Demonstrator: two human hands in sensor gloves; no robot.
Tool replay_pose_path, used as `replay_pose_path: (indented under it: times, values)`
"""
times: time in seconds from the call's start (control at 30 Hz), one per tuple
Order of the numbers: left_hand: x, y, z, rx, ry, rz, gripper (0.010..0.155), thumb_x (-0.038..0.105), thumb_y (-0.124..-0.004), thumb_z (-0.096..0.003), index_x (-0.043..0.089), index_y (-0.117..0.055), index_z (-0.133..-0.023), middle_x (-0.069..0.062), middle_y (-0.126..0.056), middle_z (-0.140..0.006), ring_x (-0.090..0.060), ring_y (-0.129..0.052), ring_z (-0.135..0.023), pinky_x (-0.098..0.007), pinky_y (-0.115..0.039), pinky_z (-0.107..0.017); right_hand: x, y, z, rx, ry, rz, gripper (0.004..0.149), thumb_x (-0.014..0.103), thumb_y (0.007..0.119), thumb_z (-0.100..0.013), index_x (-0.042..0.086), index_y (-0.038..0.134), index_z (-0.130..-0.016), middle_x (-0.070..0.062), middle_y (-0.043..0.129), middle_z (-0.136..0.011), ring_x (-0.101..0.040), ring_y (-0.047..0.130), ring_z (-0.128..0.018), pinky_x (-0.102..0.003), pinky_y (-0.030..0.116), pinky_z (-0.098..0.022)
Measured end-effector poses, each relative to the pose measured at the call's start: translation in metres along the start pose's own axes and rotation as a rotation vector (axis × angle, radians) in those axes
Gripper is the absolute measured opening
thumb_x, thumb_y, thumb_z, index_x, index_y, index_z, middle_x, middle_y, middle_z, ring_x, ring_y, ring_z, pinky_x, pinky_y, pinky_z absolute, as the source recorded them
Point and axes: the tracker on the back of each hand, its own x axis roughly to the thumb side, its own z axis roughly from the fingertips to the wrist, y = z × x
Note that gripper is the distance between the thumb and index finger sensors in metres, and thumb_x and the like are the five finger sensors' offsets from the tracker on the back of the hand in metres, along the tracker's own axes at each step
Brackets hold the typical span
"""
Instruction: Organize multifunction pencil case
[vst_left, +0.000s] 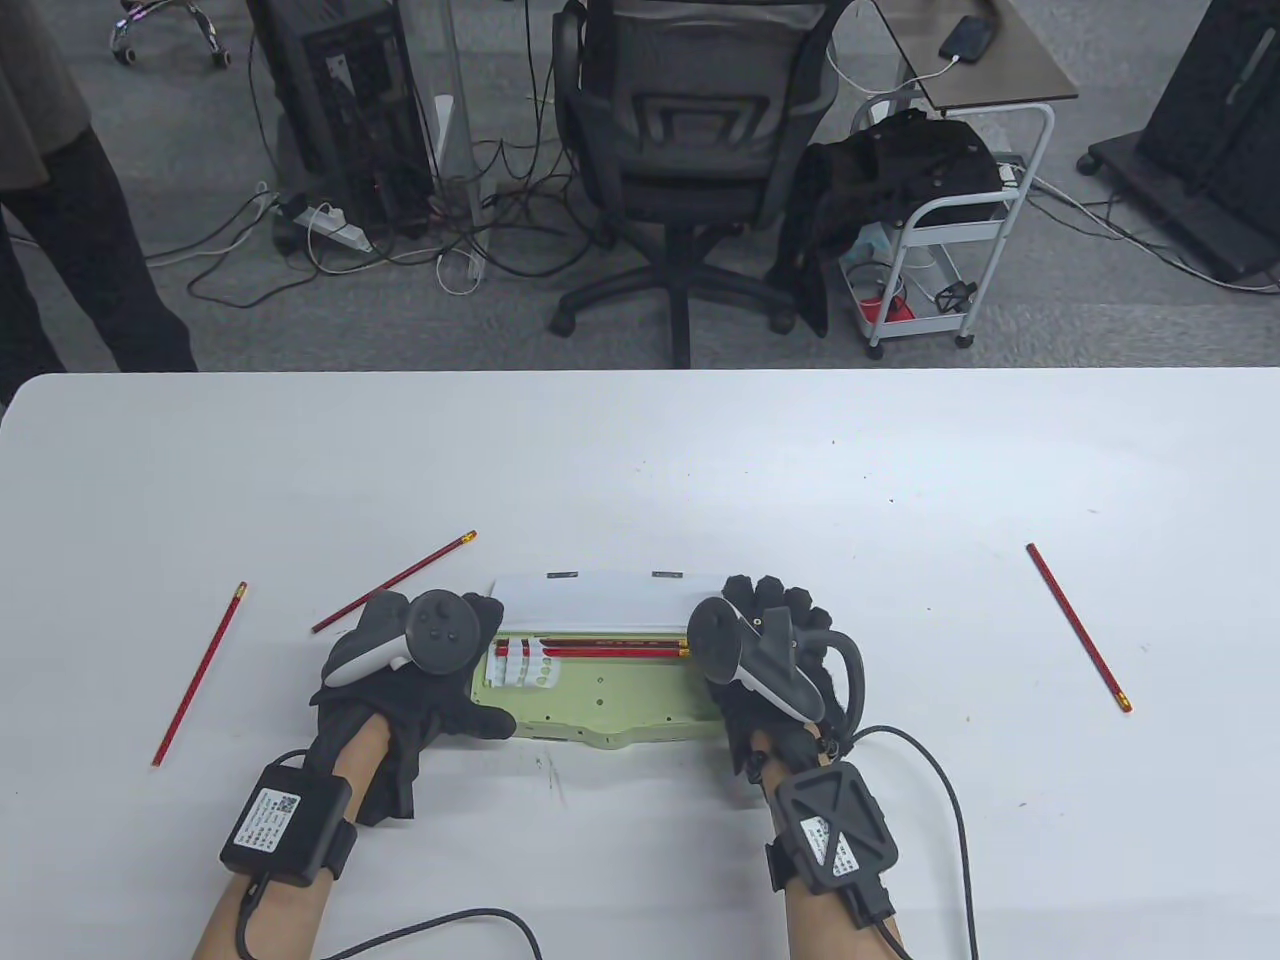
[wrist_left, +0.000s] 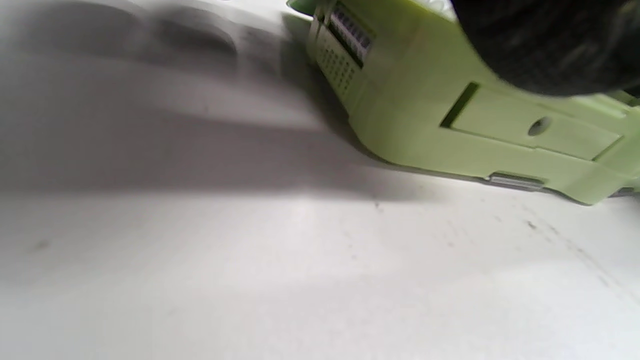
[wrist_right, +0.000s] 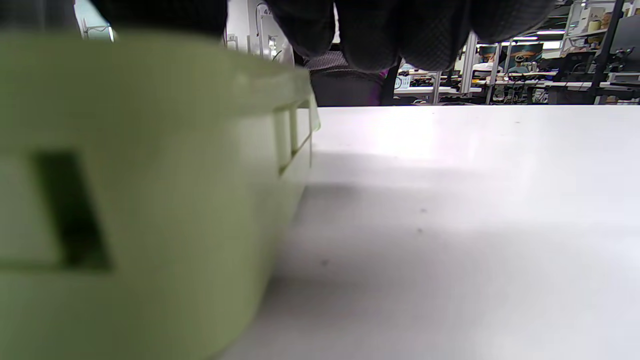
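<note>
While both of my hands sit at the ends of the pale green pencil case (vst_left: 600, 705), it lies open near the middle of the tabletop's (vst_left: 640, 460) near edge, its white lid (vst_left: 600, 598) tipped back toward the far side. My left hand (vst_left: 415, 665) clasps the left end of the case, the thumb stretched along its near edge and the fingers curled over the far corner; in the left wrist view the dark glove presses down on the green shell from above. My right hand (vst_left: 775, 650) holds the right end, fingers bent over the far corner of the case, and in the right wrist view the gloved fingertips hang over its rim. Inside the case, two red pencils (vst_left: 610, 650) lie side by side along its length in the far compartment, with a white ribbed holder (vst_left: 520, 667) just beside my left hand. Three more red pencils lie loose on the tabletop: one (vst_left: 200, 674) well out toward the left edge, one (vst_left: 395, 581) slanting just beyond my left hand, and one (vst_left: 1078, 627) well apart toward the right edge. Cables trail from both wrist units toward the near edge.
</note>
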Motion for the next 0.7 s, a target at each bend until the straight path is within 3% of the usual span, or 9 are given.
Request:
replay_pose_path:
  times: [0.13,0.3,0.57,0.7]
  values:
    - [0.0,0.0,0.0,0.0,-0.001,0.002,0.12,0.066,-0.078,-0.0268,0.017,-0.012,-0.115,-0.016,-0.018,-0.126,-0.05,-0.029,-0.116,-0.079,-0.038,-0.072,-0.021,-0.014,0.0,-0.019,0.045,-0.051,0.073,0.046,0.067,-0.052,0.003,0.052,-0.11,-0.033,0.056,-0.107,-0.06,0.064,-0.094,-0.071,0.059,-0.068]
    - [0.0,0.0,0.0,-0.001,0.0,0.0,0.12,0.066,-0.078,-0.0268,0.017,-0.012,-0.115,-0.016,-0.018,-0.126,-0.05,-0.029,-0.116,-0.079,-0.038,-0.072,-0.081,-0.036,-0.006,0.018,0.157,-0.046,0.065,0.045,0.067,-0.052,0.01,0.061,-0.107,-0.027,0.062,-0.107,-0.056,0.066,-0.096,-0.067,0.059,-0.069]
    - [0.0,0.0,0.0,0.0,0.009,-0.01,0.12,0.066,-0.078,-0.0262,0.018,-0.013,-0.115,-0.016,-0.018,-0.126,-0.05,-0.029,-0.116,-0.079,-0.038,-0.072,-0.192,-0.04,-0.004,0.027,0.376,-0.026,0.062,0.04,0.073,-0.052,0.009,0.064,-0.105,-0.027,0.066,-0.105,-0.054,0.071,-0.094,-0.064,0.062,-0.069]
    - [0.0,0.0,0.0,0.001,0.013,-0.014,0.12,0.067,-0.077,-0.0262,0.018,-0.012,-0.114,-0.016,-0.017,-0.126,-0.05,-0.029,-0.116,-0.079,-0.038,-0.072,-0.232,-0.037,0.0,0.04,0.461,-0.008,0.06,0.037,0.075,-0.052,0.01,0.065,-0.104,-0.027,0.066,-0.104,-0.053,0.071,-0.093,-0.063,0.062,-0.069]
